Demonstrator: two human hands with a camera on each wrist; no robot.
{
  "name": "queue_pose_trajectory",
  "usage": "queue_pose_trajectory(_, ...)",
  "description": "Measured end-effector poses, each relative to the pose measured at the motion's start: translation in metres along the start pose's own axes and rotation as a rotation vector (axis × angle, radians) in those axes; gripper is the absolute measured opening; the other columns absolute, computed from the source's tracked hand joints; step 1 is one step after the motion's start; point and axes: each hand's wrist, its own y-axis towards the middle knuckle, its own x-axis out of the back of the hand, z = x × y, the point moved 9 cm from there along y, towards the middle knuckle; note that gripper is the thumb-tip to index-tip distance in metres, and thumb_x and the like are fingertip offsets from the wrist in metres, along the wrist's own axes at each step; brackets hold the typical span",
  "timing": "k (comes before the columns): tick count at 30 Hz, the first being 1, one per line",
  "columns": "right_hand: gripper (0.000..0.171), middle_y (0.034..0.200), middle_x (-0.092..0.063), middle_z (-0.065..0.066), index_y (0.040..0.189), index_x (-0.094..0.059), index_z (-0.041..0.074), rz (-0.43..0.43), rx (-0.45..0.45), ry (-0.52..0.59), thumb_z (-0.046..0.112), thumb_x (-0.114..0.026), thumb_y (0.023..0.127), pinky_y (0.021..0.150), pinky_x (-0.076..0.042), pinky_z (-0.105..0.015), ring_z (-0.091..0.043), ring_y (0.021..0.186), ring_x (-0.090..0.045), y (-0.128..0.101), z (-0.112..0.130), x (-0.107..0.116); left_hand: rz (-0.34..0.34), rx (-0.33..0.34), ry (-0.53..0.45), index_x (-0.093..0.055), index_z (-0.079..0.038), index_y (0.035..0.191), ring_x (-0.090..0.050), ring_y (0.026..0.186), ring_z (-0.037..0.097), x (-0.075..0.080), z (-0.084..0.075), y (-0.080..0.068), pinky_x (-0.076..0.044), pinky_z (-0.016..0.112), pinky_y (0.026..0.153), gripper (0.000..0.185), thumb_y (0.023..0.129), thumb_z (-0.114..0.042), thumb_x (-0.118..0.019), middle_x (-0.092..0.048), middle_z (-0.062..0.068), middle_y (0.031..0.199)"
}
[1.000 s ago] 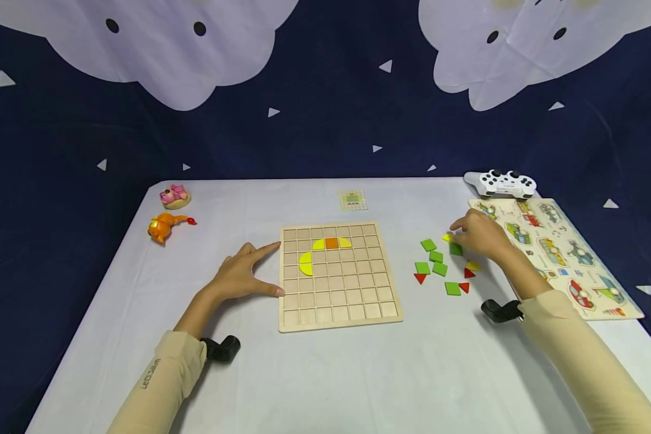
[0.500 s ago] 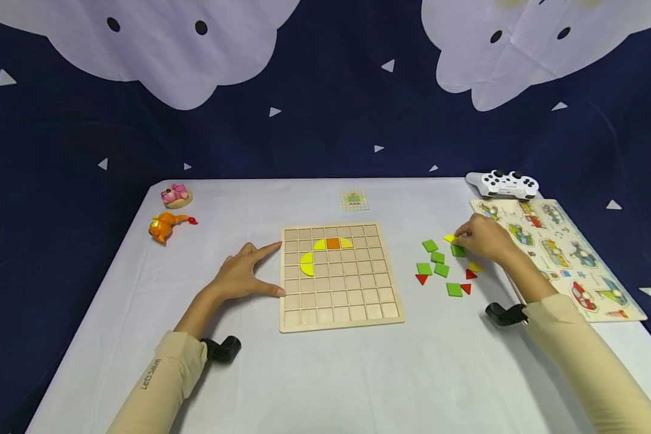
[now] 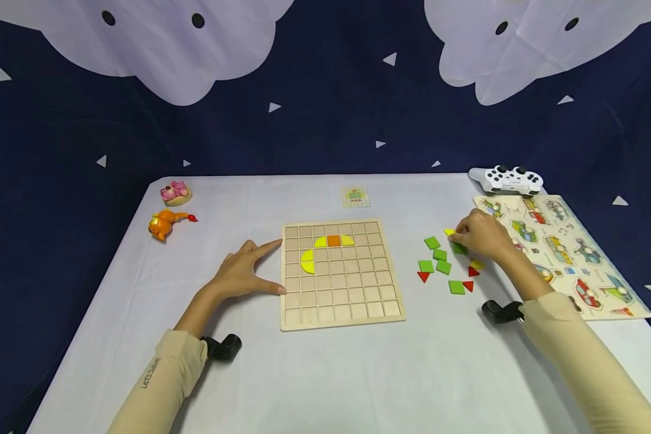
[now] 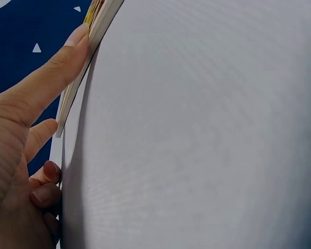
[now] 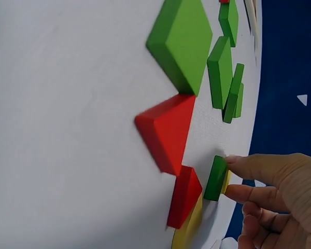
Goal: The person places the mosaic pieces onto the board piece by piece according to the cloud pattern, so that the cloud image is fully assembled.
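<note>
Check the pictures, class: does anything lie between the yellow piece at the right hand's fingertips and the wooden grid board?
Yes. Green squares lie on the table between the yellow piece at the right hand and the grid board.

Bright, even overhead light, soft faint shadows, slight wide-angle bending at edges, blurred close foreground in wrist views.

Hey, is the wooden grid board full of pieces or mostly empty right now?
Mostly empty. The wooden grid board holds only an orange square and yellow curved pieces near its top; the other cells show bare wood.
</note>
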Motion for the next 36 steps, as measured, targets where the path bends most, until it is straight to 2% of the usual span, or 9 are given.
queue_pose_trajectory(7,0.031,0.095,-0.060,-0.023,0.089,-0.074,-0.006,-0.051,-0.023,0.052,0.025,-0.075,0.084,0.067,-0.044,-0.043,-0.032,0.081,-0.056,0.000,0.007,0.001,0.005,0.011,-0.003,-0.037,-0.029,0.154,-0.040,0.083,0.021,0.000,0.000,0.000,-0.030,0.037,0.079,0.110,0.061,-0.060,-0.087,-0.044,0.007,0.098)
queue_pose_trajectory(10,0.032,0.095,-0.060,-0.022,0.089,-0.074,-0.006,-0.077,-0.019,0.070,0.025,-0.075,0.084,0.064,-0.042,-0.040,-0.031,0.079,-0.055,-0.002,0.019,0.001,0.004,0.011,-0.001,-0.037,-0.029,0.154,-0.040,0.084,0.021,0.000,0.000,0.000,-0.030,0.038,0.079,0.110,0.061,-0.059,-0.087,-0.045,0.007,0.098)
queue_pose_trajectory(14,0.031,0.095,-0.061,-0.022,0.089,-0.074,-0.006,-0.092,-0.003,0.089,0.024,-0.076,0.084,0.067,-0.042,-0.042,-0.031,0.079,-0.055,-0.003,0.041,0.000,0.000,0.012,0.004,-0.038,-0.029,0.154,-0.041,0.085,0.021,0.000,0.000,0.000,-0.031,0.039,0.080,0.110,0.061,-0.060,-0.087,-0.045,0.007,0.098)
queue_pose_trajectory(22,0.029,0.097,-0.062,-0.021,0.090,-0.075,-0.005,-0.043,0.024,0.157,0.023,-0.076,0.083,0.072,-0.045,-0.043,-0.031,0.083,-0.056,-0.003,0.085,-0.015,-0.003,0.005,0.006,-0.038,-0.028,0.154,-0.042,0.085,0.021,0.001,-0.001,0.000,-0.031,0.039,0.081,0.110,0.061,-0.060,-0.087,-0.046,0.007,0.100)
queue_pose_trajectory(28,0.029,0.099,-0.063,-0.020,0.090,-0.076,-0.005,-0.031,0.078,0.153,0.023,-0.077,0.081,0.071,-0.047,-0.043,-0.030,0.082,-0.058,-0.002,0.118,-0.023,-0.011,-0.013,0.006,-0.039,-0.028,0.154,-0.043,0.083,0.021,0.002,-0.002,-0.001,-0.032,0.039,0.080,0.109,0.061,-0.059,-0.087,-0.048,0.007,0.101)
queue_pose_trajectory(36,0.027,0.097,-0.063,-0.017,0.089,-0.077,-0.003,-0.018,0.145,0.142,0.023,-0.080,0.080,0.066,-0.046,-0.037,-0.024,0.076,-0.055,-0.002,0.149,-0.033,-0.004,-0.005,0.008,-0.038,-0.029,0.154,-0.044,0.083,0.021,0.002,-0.002,-0.001,-0.032,0.038,0.079,0.109,0.062,-0.060,-0.087,-0.048,0.007,0.102)
